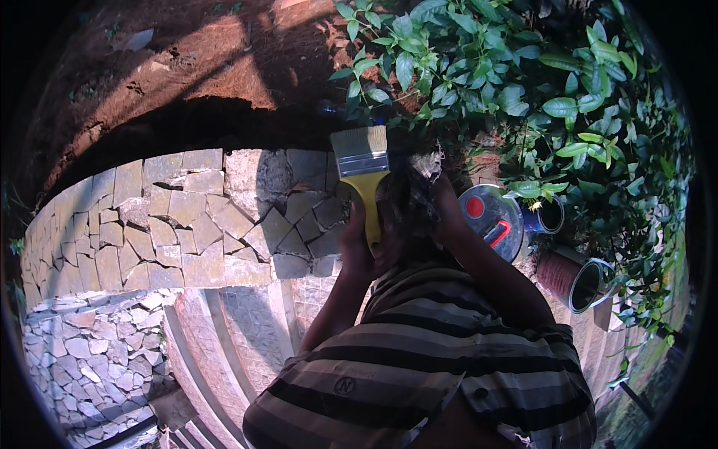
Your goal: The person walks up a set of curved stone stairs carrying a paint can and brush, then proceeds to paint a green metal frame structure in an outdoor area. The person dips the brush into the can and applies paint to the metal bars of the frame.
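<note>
My left hand (364, 243) is closed round the yellow handle of a wide flat paintbrush (364, 179). The brush stands with its pale bristles pointing away from me and its metal band just below them. Close beside it on the right, my right hand (443, 200) lies in shadow, its fingers bent against a crumpled, dark and whitish rag-like bundle (426, 166). Shade hides most of those fingers and the lower part of the bundle. Both hands are above the far end of the stone-topped wall (179, 217).
To the right stand a round grey lid (510, 233) with red marks, a small blue can (552, 215) and a tilted reddish can (572, 280). Leafy plants (479, 67) hang over them. Brown soil (187, 60) lies beyond the wall; steps (224, 337) drop at lower left.
</note>
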Motion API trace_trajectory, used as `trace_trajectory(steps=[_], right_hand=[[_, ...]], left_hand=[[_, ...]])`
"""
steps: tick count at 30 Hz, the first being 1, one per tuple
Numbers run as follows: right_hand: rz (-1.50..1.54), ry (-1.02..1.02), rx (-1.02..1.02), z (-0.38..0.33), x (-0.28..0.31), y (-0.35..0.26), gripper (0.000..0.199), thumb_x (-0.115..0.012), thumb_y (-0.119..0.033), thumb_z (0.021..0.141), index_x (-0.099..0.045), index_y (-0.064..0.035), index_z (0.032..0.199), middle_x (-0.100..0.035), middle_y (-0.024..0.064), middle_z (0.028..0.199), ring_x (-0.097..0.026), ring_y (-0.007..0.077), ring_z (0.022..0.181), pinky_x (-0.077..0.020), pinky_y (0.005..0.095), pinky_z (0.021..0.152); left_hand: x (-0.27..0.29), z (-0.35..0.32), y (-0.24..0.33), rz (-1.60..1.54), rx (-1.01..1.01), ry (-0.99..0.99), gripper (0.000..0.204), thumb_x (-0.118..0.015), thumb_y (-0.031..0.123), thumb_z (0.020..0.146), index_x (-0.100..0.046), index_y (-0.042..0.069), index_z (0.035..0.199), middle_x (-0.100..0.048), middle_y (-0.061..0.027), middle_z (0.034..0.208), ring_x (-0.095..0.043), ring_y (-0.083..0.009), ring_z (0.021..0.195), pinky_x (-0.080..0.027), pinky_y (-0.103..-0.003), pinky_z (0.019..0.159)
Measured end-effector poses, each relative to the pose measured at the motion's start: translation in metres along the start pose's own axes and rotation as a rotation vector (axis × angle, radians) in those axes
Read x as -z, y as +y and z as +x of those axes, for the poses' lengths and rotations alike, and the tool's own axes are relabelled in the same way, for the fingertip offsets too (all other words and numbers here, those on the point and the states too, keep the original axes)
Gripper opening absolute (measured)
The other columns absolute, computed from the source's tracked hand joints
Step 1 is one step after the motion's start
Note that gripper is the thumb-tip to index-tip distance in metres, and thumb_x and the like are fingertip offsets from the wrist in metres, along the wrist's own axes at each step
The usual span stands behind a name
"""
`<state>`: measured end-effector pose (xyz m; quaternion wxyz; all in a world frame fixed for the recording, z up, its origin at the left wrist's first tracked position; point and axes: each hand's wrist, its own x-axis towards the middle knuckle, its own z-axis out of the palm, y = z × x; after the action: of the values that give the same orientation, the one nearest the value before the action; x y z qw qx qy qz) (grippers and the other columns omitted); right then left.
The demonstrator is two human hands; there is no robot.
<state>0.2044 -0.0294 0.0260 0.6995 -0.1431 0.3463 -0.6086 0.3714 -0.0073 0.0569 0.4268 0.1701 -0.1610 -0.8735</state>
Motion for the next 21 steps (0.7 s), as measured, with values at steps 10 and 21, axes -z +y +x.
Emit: trace_trajectory(steps=[10,21], right_hand=[[-0.217,-0.067,0.091,0.011,-0.008,-0.019,0.02,-0.063,-0.016,0.102,-0.072,0.0015,0.098,-0.07,0.0016,0.082,-0.062,0.0061,0.073,-0.0503,0.0267,0.067],[-0.509,0.005,0.395,0.023,0.019,-0.002,0.019,-0.07,-0.017,0.099,-0.07,0.0016,0.094,-0.069,0.0017,0.079,-0.06,0.0072,0.068,-0.049,0.0265,0.064]], left_hand=[[-0.01,0.005,-0.017,0.382,0.178,0.424,0.062,-0.034,0.064,0.105,-0.057,0.007,0.103,-0.055,-0.0055,0.063,-0.051,-0.016,0.044,-0.039,-0.028,0.04],[-0.014,0.006,-0.018,0.443,0.136,0.352,0.048,-0.041,0.053,0.108,-0.054,0.008,0.097,-0.046,-0.0023,0.059,-0.045,-0.0142,0.048,-0.035,-0.028,0.046]])
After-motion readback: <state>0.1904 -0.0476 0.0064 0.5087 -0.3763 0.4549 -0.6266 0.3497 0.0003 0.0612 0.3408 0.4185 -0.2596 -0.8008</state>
